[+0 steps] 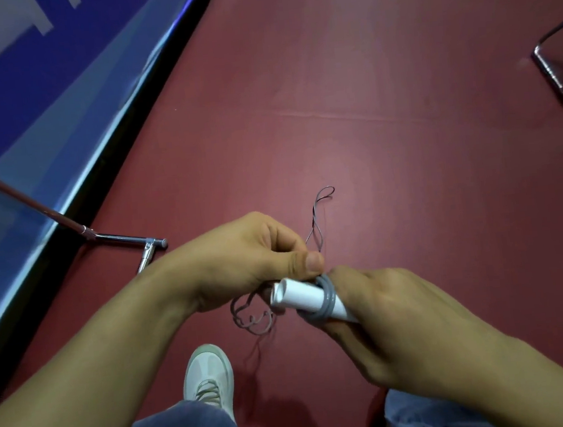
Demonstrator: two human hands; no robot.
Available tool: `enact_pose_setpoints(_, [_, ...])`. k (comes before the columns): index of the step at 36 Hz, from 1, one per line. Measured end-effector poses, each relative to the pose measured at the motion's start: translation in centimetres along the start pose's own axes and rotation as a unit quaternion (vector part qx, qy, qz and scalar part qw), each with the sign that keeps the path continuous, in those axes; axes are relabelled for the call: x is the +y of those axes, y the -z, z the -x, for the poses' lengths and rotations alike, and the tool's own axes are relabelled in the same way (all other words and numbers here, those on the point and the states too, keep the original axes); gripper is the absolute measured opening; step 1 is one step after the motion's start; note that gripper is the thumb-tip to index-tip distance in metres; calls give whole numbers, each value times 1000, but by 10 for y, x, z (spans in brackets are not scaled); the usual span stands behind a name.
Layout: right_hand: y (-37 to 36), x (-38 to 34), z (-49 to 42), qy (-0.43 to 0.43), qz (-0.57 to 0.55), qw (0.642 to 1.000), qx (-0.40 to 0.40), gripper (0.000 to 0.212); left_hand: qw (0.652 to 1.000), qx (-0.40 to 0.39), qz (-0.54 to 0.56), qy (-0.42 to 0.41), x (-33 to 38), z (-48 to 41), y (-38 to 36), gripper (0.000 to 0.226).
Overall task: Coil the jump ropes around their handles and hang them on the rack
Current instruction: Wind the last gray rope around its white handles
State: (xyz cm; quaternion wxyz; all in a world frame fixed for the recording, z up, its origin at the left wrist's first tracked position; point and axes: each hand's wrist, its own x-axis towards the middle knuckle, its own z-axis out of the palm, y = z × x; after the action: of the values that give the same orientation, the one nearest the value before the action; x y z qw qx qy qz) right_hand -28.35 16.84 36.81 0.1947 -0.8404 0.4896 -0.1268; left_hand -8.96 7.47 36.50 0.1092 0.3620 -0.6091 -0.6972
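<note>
The two white handles (300, 294) are held side by side as one bundle in the air above the red floor (403, 132), and everything here is placed from them. Their long axis runs on a slant. The butt ends point up and to the left, toward the left hand (250, 261). The other ends run down and to the right into the right hand (385, 310), whose fingers are curled round them. A few turns of grey rope (328, 300) already ring the handles just where that grip begins. The left hand sits directly above the handles, nearly touching the right, with thumb and forefinger pinching the rope beside those turns.

The step in hand looks to be the winding. To do it well, the right hand should keep both handles parallel and squeezed together (a gap would let turns slip between them). The left should lay each new turn snug against its neighbour, working toward the butt ends under steady tension. Slack hangs in loose curls below and left of the handles, and a thin loop trails beyond them, so it needs feeding in without kinks. A chrome tube (121, 238) lies well left of the handles; whether it belongs to the rack I cannot tell.
</note>
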Motion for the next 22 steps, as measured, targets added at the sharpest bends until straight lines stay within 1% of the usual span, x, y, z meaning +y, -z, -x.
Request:
enact_pose_setpoints(3, [4,8,-1,-13,11,1000,9,32,998,12,54,3,1,1,-5,29])
enact_pose_setpoints(5, [7,8,-2,-4,38,999,36,27,996,10,84,12,0,0,-8,32])
enact_pose_setpoints(8, [8,6,-3,4,51,997,60,23,990,-29,134,37,-2,-2,-12,33])
enact_pose_setpoints(11, [8,6,-3,6,37,998,50,21,984,-71,154,49,-3,-1,-15,31])
enact_pose_setpoints(17, [9,7,-3,4,14,999,40,19,975,-76,196,67,-5,-1,-15,26])
enact_pose_setpoints(19, [9,7,-3,5,9,999,31,20,979,-70,177,69,-5,-1,-13,24])
enact_pose_setpoints(21, [8,7,-4,8,16,999,30,19,992,-49,98,56,-8,-1,-12,17])
enact_pose_setpoints(22, [9,7,-4,10,20,999,32,19,994,-38,81,57,-8,-1,-11,15])
